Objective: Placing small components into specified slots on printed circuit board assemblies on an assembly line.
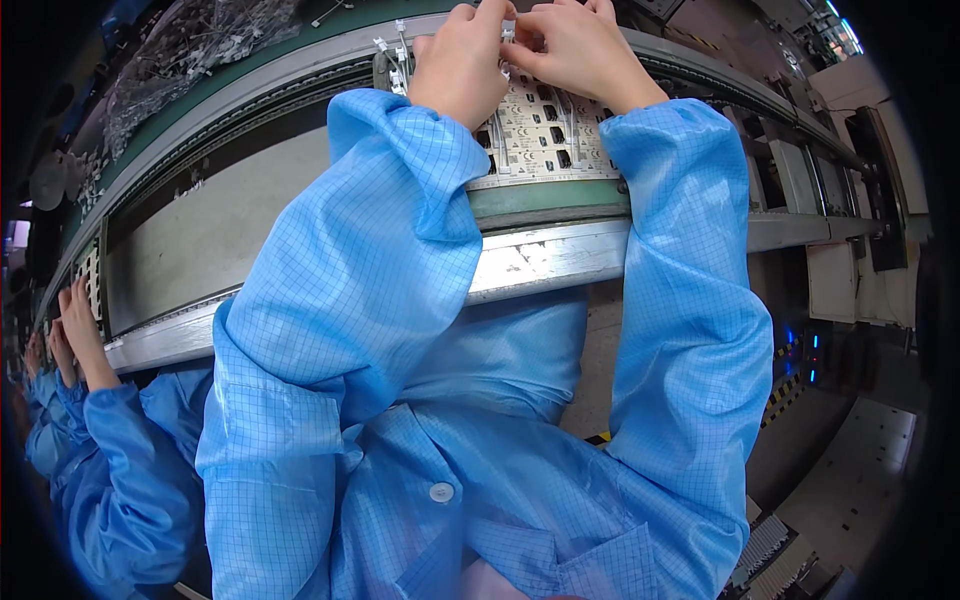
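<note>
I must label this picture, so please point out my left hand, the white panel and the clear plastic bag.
Your left hand (pixel 462 68): head view, back of the hand.
White panel (pixel 530 138): head view, middle of its visible face.
Clear plastic bag (pixel 190 60): head view, its crumpled middle.

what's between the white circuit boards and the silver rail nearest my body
In the head view, a green strip and, nearer you, a narrow dark band lie between the white circuit boards and the silver rail.
</note>
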### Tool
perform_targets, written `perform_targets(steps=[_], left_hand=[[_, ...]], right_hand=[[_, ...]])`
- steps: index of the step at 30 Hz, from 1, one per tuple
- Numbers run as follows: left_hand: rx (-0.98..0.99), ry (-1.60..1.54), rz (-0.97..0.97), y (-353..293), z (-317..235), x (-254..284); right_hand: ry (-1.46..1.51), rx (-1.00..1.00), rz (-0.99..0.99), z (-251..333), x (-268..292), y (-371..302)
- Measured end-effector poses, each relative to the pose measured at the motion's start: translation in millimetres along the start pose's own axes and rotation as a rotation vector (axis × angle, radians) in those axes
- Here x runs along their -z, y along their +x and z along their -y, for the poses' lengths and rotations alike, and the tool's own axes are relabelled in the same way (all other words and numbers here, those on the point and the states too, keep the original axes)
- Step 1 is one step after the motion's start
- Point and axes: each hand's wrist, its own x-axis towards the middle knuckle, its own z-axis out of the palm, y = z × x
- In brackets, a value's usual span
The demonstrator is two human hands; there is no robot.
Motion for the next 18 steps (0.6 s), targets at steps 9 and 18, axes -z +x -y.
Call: perform_targets(steps=[9, 18], left_hand=[[0.006, -0.034, 0.050, 1.8, -0.1, 0.7], [0.165, 0.067, 0.013, 0.2, 1.3, -8.7]], right_hand=[[0.202, -0.391, -0.001, 27.9, 8.7, -3.1], [0.398, -0.330, -0.018, 5.6, 6.5, -4.0]])
